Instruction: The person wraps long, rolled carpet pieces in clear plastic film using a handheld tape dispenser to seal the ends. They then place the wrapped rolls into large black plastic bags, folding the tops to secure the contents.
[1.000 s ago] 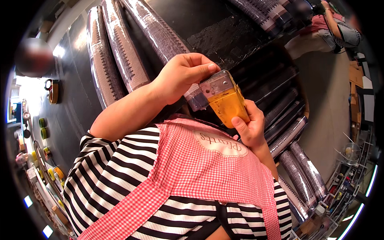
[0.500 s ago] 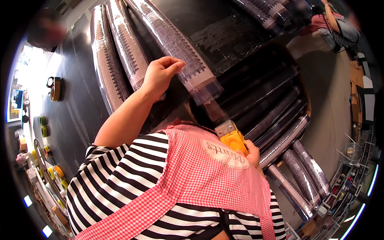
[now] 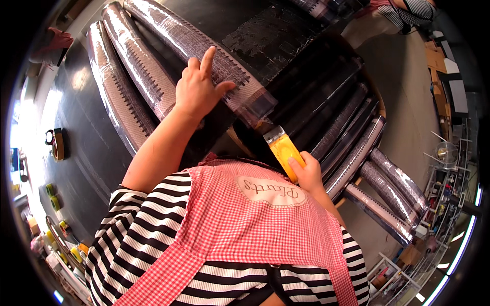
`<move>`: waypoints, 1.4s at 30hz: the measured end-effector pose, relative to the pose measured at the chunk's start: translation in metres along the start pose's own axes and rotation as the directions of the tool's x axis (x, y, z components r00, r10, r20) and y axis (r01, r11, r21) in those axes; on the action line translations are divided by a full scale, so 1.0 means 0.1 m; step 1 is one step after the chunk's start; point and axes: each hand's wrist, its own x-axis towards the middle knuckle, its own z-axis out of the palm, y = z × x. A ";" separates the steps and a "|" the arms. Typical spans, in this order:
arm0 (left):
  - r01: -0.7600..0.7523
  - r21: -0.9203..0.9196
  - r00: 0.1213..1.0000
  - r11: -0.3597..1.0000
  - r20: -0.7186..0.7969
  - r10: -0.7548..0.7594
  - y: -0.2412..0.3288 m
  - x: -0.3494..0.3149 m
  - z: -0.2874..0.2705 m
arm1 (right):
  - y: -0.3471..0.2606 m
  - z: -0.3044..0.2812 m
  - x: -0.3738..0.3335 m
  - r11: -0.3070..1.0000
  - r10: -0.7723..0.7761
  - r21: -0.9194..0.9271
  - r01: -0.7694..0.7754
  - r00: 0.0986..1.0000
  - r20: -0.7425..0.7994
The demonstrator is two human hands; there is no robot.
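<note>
Now the left hand (image 3: 199, 89) has left the yellow scraper (image 3: 283, 150) and lies flat, grip apart, on the plastic-wrapped roll (image 3: 204, 48) on the dark bench (image 3: 76, 148), while the right hand (image 3: 306, 173), grip clamped on the tool, has lowered it toward the roll's end.

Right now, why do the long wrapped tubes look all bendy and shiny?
In the head view, the fisheye lens curves straight things near its rim, so the wrapped sleeves bow; their clear plastic throws back white glare from the lights; the dark table shines at the left edge; the left hand and the yellow tool in the right hand look sharp.
</note>
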 end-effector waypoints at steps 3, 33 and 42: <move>-0.268 -0.018 0.963 0.963 0.012 0.268 -0.10 0.12 0.08 | -0.10 0.05 0.11 0.999 0.007 -0.040 -0.009 0.999 -0.032; -0.452 0.113 0.882 0.885 0.207 0.424 0.61 -0.28 0.73 | -0.08 -0.21 0.59 0.859 0.356 -0.349 -0.374 0.927 -0.119; -0.464 0.130 0.872 0.876 0.238 0.427 0.61 -0.32 0.68 | -0.87 0.08 2.34 0.604 -0.722 -0.622 0.499 0.673 -0.160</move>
